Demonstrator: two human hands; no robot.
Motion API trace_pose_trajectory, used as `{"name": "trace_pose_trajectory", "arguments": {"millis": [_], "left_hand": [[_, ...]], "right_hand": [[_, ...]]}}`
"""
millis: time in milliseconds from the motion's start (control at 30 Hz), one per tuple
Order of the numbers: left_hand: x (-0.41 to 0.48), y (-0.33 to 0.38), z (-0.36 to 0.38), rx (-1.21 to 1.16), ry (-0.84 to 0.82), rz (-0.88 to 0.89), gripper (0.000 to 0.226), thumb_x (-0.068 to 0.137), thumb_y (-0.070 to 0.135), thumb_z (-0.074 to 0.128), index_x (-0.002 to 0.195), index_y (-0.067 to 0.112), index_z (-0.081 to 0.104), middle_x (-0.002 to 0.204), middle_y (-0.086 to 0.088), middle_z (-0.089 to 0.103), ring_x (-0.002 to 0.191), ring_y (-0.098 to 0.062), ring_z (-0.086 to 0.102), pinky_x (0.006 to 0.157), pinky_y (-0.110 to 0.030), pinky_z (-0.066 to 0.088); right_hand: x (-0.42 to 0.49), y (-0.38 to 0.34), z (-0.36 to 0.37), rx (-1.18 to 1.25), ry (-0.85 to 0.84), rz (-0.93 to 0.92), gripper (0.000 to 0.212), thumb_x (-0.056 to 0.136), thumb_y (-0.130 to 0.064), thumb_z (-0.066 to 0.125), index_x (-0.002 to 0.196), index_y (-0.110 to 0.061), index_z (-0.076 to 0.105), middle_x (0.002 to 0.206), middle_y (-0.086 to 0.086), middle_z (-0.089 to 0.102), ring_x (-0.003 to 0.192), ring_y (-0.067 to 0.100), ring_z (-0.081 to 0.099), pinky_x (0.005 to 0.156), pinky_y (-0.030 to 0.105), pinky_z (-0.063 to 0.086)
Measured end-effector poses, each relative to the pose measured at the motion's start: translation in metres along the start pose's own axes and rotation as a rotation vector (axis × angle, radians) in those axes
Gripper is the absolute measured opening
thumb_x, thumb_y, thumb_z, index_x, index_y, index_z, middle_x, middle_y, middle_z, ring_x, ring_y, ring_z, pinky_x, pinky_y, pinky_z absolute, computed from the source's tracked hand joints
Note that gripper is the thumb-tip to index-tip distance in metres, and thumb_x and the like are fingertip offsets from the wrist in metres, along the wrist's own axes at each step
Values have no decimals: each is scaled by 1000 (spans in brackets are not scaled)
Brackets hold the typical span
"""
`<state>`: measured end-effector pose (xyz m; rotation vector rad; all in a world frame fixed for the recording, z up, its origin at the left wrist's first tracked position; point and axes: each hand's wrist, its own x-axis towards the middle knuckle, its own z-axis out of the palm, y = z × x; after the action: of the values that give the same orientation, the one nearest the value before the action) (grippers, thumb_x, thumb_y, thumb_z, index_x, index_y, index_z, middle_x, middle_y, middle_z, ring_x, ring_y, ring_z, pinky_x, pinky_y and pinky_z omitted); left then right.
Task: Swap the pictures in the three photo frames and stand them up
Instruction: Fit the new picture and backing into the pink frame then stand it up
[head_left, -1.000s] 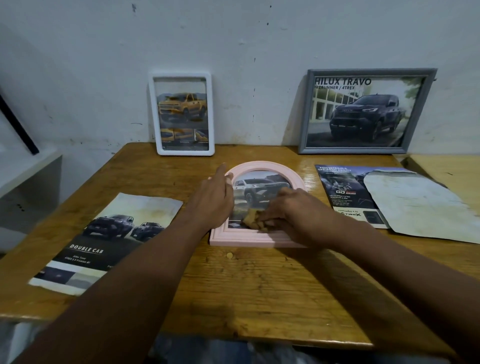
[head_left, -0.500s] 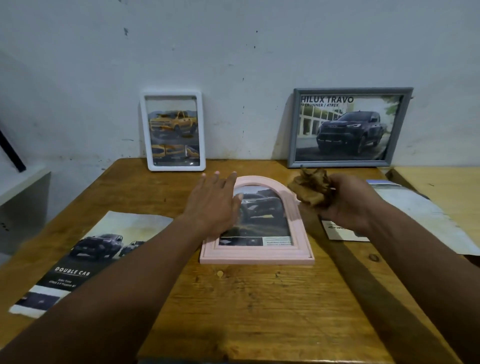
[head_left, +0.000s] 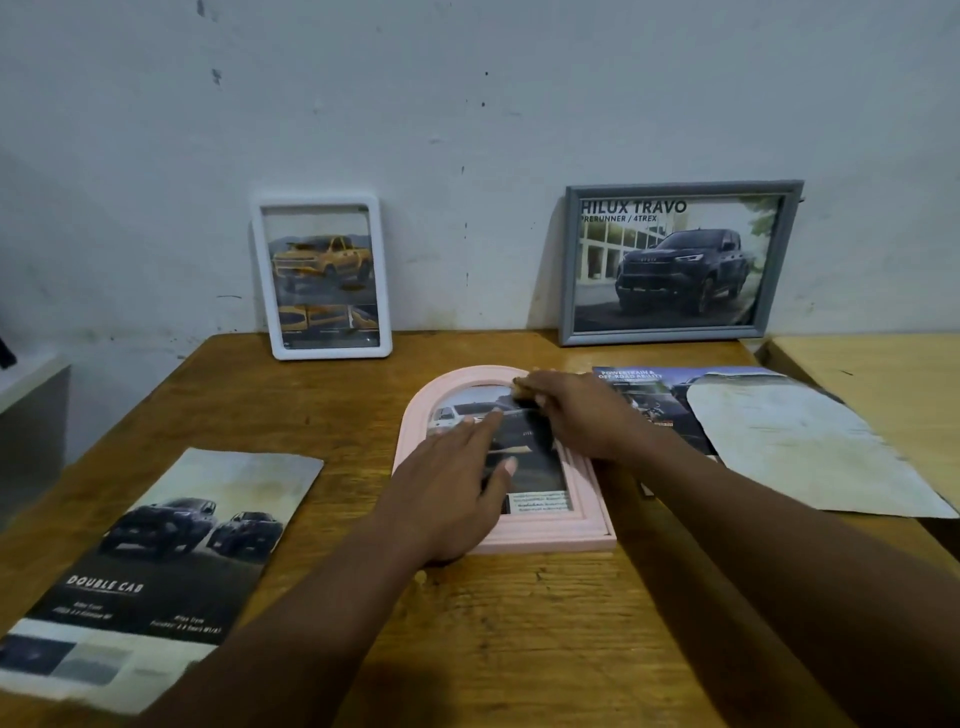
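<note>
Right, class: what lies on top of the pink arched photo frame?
The left hand rests flat on it; the right hand holds a brown cloth near its arch. They cover much of its car picture.

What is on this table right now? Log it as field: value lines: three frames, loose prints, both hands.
pink frame: lies flat, face up, on table
white frame: upright against wall, yellow truck picture
grey frame: leans on wall, Hilux Travo picture
left hand: flat on pink frame, fingers straight
right hand: pinches brown wad at the frame's arched top
loose prints: Double Cab brochure at left; face-down sheet over another print at right
</note>
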<state>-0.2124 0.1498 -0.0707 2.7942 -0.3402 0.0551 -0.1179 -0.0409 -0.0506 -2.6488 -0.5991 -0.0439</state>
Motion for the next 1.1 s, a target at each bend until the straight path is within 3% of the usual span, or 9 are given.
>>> {"name": "trace_pose_trajectory", "arguments": {"millis": [167,300,467,633,733,833,900,967,1100], "left_hand": [[1,1,-1,-32,25,-12,62,105,51,28,161,31,11,162,1,35,146,-23,35,117,-42,33],[-1,1,-1,-114,52,-29,58,107,48,27,161,30,15,159,0,40,142,-21,40,112,-44,41],[-4,0,-2,-350,184,-85,51,108,43,29,158,34,22,145,-3,53,119,-17,58,95,-42,55],[0,-4,-13,-810,334,-324,49,93,55,35,141,45,45,140,-1,54,115,-21,58,94,-51,53],[4,-5,-26,-991,374,-417,42,90,51,38,126,38,57,132,-1,61,106,-16,61,93,-47,54],[-17,-3,-32,-809,395,-336,37,105,40,39,139,34,52,132,6,55,104,-8,57,81,-33,54],[-44,-1,-27,-517,377,-148,42,105,43,42,147,36,43,140,11,47,123,-8,48,95,-34,51],[-69,7,-17,-229,281,75,54,101,51,44,153,35,35,158,12,32,143,-9,30,113,-36,36],[-90,14,1,136,35,273,62,104,53,33,160,28,23,169,6,11,155,-11,1,125,-35,7]], "right_hand": [[-59,-3,6,46,89,-25,33,101,-15,44,131,-18,58,131,9,61,123,30,54,101,41,44],[-128,-32,16,72,173,-4,34,100,-11,48,132,-13,60,140,8,57,138,22,44,108,22,27],[-170,-66,41,-11,238,-28,45,94,-21,43,136,-17,58,144,8,55,140,22,43,114,35,25],[-151,-118,51,-35,22,-154,72,90,-40,6,154,-17,30,163,6,25,152,17,12,123,32,3],[-137,-129,42,203,-99,-199,50,105,-33,21,152,-23,32,158,1,34,148,14,23,121,34,16],[-129,-111,13,668,1,6,35,107,-32,33,138,-40,49,124,-21,53,107,-11,50,90,19,43],[-116,-88,-2,638,238,111,32,107,-32,35,132,-37,54,118,-21,57,99,-9,54,80,16,45],[-94,-62,-2,419,330,163,37,107,-35,34,137,-24,53,131,-2,60,111,10,55,86,29,43],[-67,-36,21,207,164,150,54,103,-50,28,139,-14,45,142,13,50,131,30,44,105,45,39]]}}
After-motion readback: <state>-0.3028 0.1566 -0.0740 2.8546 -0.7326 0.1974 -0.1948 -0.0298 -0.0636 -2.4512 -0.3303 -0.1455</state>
